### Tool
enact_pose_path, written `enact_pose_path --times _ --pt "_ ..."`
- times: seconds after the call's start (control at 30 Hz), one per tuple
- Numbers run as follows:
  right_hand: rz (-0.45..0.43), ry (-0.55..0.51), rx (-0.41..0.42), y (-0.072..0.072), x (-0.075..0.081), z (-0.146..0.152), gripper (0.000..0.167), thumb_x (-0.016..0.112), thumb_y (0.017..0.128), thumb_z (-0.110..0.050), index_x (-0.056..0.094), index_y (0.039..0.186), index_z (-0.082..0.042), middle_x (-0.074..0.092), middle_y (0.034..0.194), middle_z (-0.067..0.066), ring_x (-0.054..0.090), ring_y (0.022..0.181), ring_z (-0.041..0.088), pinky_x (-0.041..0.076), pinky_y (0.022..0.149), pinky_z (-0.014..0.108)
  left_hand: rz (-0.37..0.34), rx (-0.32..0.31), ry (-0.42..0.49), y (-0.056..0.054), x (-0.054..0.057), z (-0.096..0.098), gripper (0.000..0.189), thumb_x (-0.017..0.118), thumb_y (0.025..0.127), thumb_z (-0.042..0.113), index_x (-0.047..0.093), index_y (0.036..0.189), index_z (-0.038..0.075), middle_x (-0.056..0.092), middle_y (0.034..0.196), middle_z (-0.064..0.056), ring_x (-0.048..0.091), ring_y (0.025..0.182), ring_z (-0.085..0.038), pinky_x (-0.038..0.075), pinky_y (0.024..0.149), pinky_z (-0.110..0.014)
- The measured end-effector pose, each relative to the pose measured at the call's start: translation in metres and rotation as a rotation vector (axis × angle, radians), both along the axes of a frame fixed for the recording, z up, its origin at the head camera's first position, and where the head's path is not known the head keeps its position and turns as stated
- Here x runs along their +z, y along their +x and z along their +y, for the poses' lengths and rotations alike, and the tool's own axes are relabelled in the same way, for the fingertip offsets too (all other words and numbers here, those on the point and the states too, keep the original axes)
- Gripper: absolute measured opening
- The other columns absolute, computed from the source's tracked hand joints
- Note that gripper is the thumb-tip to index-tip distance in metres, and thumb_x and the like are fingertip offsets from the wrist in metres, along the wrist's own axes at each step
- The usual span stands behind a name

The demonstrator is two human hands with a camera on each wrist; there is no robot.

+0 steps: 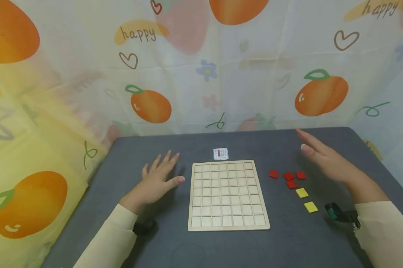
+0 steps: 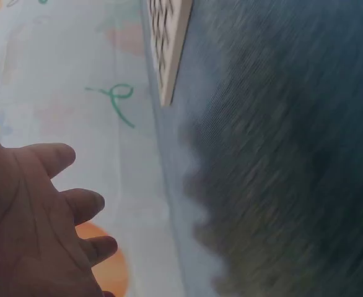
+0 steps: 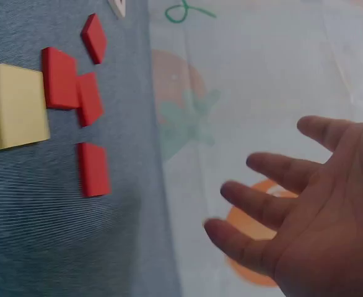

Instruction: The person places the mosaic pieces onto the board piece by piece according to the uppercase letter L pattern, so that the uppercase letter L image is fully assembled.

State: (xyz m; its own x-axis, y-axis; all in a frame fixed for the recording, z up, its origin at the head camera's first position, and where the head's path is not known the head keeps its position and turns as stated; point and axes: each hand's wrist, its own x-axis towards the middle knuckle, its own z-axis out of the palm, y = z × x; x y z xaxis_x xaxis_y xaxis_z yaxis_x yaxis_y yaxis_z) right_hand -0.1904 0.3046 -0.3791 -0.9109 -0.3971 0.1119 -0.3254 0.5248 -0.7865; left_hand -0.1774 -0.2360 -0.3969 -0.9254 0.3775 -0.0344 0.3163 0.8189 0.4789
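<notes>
A pale wooden grid board [image 1: 228, 196] lies flat in the middle of the table in the head view. My left hand [image 1: 158, 181] hovers to its left with fingers spread, holding nothing; the left wrist view shows the palm [image 2: 30, 210] and a corner of the board [image 2: 169, 55]. Over the table's right side my right hand [image 1: 328, 158] is held with straight fingers, also holding nothing. Between it and the board lie several red square tiles [image 1: 300, 175] and two yellow tiles [image 1: 310, 207]. In the right wrist view, red tiles [image 3: 61, 78] and one yellow tile [image 3: 21, 106] lie beyond the fingers.
Behind the board sits a small white card [image 1: 220, 153] with a printed grid and coloured marks. The dark grey table [image 1: 168, 245] ends at a hanging cloth [image 1: 188, 74] printed with oranges, hearts and the word "happy". Each wrist wears a dark band, such as the right one [image 1: 342, 215].
</notes>
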Motion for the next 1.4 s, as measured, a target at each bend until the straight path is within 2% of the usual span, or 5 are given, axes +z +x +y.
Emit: enact_pose_path --times 0.13,0.33,0.63,0.9,1.4 --pt "-0.015 -0.100 0.007 0.002 -0.015 0.008 0.061 0.026 0.122 -0.032 0.010 0.176 -0.008 0.022 0.171 0.034 0.025 0.149 0.065 0.027 0.109 0.082 -0.070 -0.021 0.160 0.002 -0.015 0.005 0.083 0.047 0.112 0.063 0.017 0.178 0.021 0.006 0.182 -0.008 -0.004 0.163 -0.047 -0.009 0.116 -0.078" --pt "0.004 -0.178 -0.011 0.001 -0.039 0.021 0.062 0.020 0.121 -0.038 0.022 0.174 -0.007 0.054 0.155 -0.003 0.060 0.129 0.021 0.051 0.095 0.025 -0.133 -0.064 0.302 0.004 -0.037 0.016 0.078 0.040 0.116 0.059 0.016 0.177 0.017 0.011 0.181 -0.014 0.001 0.164 -0.044 -0.009 0.117 -0.076" --pt "-0.082 -0.125 -0.111 0.003 -0.072 0.031 0.052 0.052 0.118 -0.020 0.042 0.163 0.005 0.067 0.137 0.001 0.065 0.113 0.002 0.049 0.091 0.016 -0.065 -0.160 0.140 0.007 -0.058 0.025 0.106 0.075 0.094 0.069 0.028 0.175 0.019 0.011 0.182 -0.005 0.003 0.166 -0.033 -0.002 0.123 -0.067" --pt "-0.071 -0.002 -0.124 0.003 -0.075 0.029 0.055 0.078 0.104 -0.017 0.060 0.153 -0.001 0.067 0.138 0.016 0.061 0.108 0.011 0.052 0.084 0.022 -0.028 -0.166 0.021 0.005 -0.063 0.025 0.113 0.075 0.088 0.079 0.029 0.175 0.025 0.006 0.182 0.003 0.002 0.166 -0.027 0.001 0.125 -0.066" --pt "-0.069 0.063 -0.102 0.004 -0.072 0.026 0.045 0.077 0.103 -0.008 0.066 0.146 0.000 0.067 0.133 0.018 0.061 0.107 0.013 0.054 0.083 0.024 -0.042 -0.168 0.019 0.007 -0.059 0.026 0.112 0.076 0.088 0.077 0.029 0.175 0.023 0.007 0.182 0.001 0.002 0.166 -0.026 0.000 0.125 -0.064"
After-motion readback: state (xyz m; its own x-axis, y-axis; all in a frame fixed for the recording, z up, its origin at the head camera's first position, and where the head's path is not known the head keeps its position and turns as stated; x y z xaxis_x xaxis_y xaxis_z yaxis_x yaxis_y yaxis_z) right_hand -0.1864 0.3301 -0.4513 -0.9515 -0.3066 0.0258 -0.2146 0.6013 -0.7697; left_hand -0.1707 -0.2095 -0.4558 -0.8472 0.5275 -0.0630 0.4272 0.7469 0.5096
